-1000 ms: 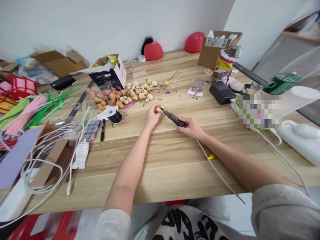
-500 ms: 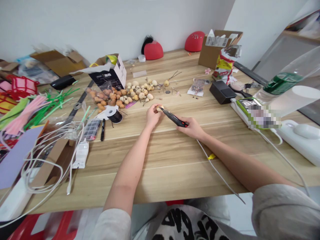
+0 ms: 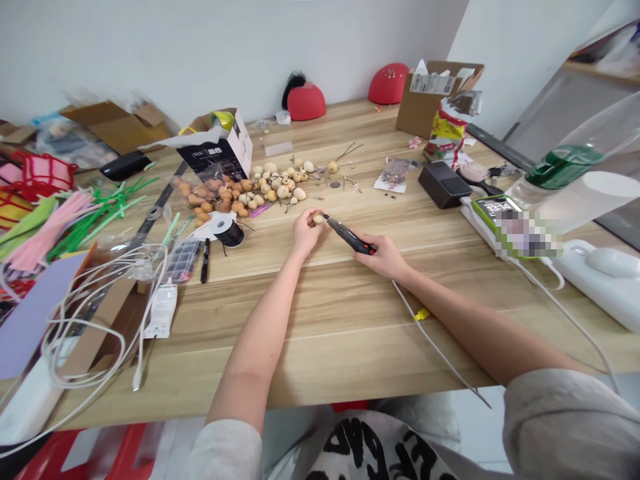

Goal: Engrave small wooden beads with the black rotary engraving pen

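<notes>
My left hand (image 3: 307, 230) has its fingers closed around a small pale gourd-like piece (image 3: 317, 219) above the wooden table. My right hand (image 3: 384, 256) grips a black pen-shaped rotary tool (image 3: 349, 236) with small red lights on its body. The tool's thin tip points left and lies at or very close to the piece; whether they touch I cannot tell. A grey-white cable (image 3: 435, 341) with a yellow tag runs from under my right hand toward the table's front edge. Beyond my left hand lies a heap of similar pale pieces (image 3: 283, 183), some with dark stems.
Brown round pieces (image 3: 213, 193) lie partly in a clear bag on the left. Near them are a spool of black cord (image 3: 229, 231), a black marker (image 3: 205, 261) and coiled white cable (image 3: 107, 327). To the right stand a black box (image 3: 444, 185) and a phone (image 3: 510, 223).
The pale piece has turned slightly in my left fingers, and the tool's tip has shifted a little against or beside it. Both arms stay in nearly the same place.
</notes>
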Motion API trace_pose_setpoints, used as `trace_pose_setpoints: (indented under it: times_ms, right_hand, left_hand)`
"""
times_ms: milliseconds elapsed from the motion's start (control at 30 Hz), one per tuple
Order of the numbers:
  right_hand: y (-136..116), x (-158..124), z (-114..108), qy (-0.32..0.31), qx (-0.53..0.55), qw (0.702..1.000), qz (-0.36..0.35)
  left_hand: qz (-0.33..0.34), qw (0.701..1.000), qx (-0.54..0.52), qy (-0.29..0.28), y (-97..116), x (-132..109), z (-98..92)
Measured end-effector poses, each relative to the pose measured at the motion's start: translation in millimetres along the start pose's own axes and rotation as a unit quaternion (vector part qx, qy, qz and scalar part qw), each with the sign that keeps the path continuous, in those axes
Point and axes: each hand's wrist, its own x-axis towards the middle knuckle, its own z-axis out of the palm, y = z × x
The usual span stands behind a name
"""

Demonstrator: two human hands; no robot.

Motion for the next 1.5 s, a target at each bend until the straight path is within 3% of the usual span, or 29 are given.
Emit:
trace_pose_setpoints:
  times_ms: [1500]
  right_hand:
    - [-4.5, -1.4, -0.3, -0.004, -0.016, 1.000, 0.002]
  left_hand:
    - [-0.003, 1.000, -0.002, 0.007, -2.6, 1.5, -0.2]
